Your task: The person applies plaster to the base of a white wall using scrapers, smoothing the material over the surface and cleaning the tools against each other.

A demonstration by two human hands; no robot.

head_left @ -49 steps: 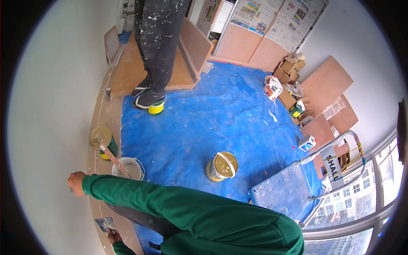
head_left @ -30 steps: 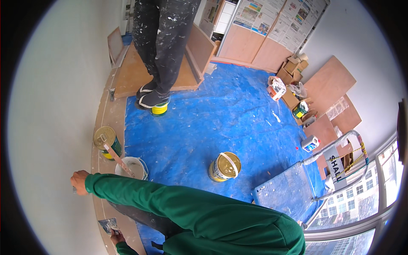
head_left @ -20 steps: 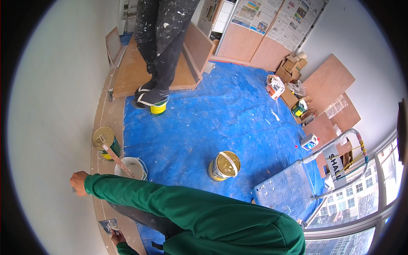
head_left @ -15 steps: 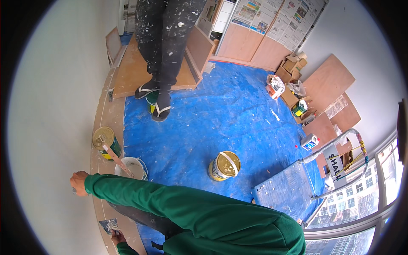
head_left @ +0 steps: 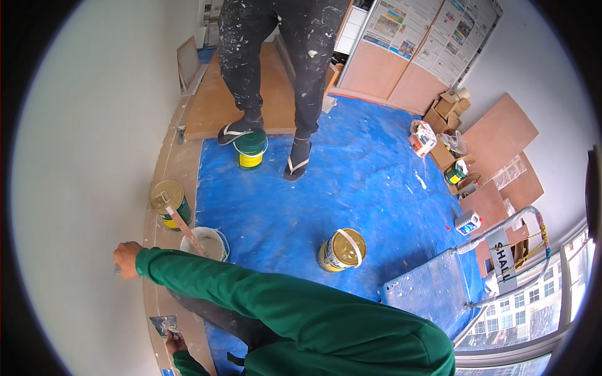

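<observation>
My right arm, in a green sleeve, reaches across to the pale wall (head_left: 81,188) at the left. My right hand (head_left: 128,259) is closed at the wall. A small grey edge of a scraper (head_left: 117,269) shows under its fingers, and the rest is hidden. Lower down, close to the wall's foot, my left hand (head_left: 176,342) grips a broad putty knife (head_left: 164,324) with pale putty on its blade. Beyond my right forearm stands a white bucket (head_left: 216,243) of pale paste, with a wooden stick (head_left: 182,222) leaning across it. A lidded green-and-gold tin (head_left: 170,203) is beside it.
A person (head_left: 301,69) in spattered dark trousers and flip-flops stands ahead by a green-lidded pail (head_left: 251,150). A gold-lidded tin (head_left: 342,249) sits on the blue sheet (head_left: 295,207). Rightward are a blue platform with handrail (head_left: 426,282), a white jug (head_left: 467,222) and leaning boards (head_left: 501,135).
The view has shifted, so the scene sits slightly further right. The other person has stepped one foot rightward, uncovering the green-lidded pail. My right hand stays at the wall.
</observation>
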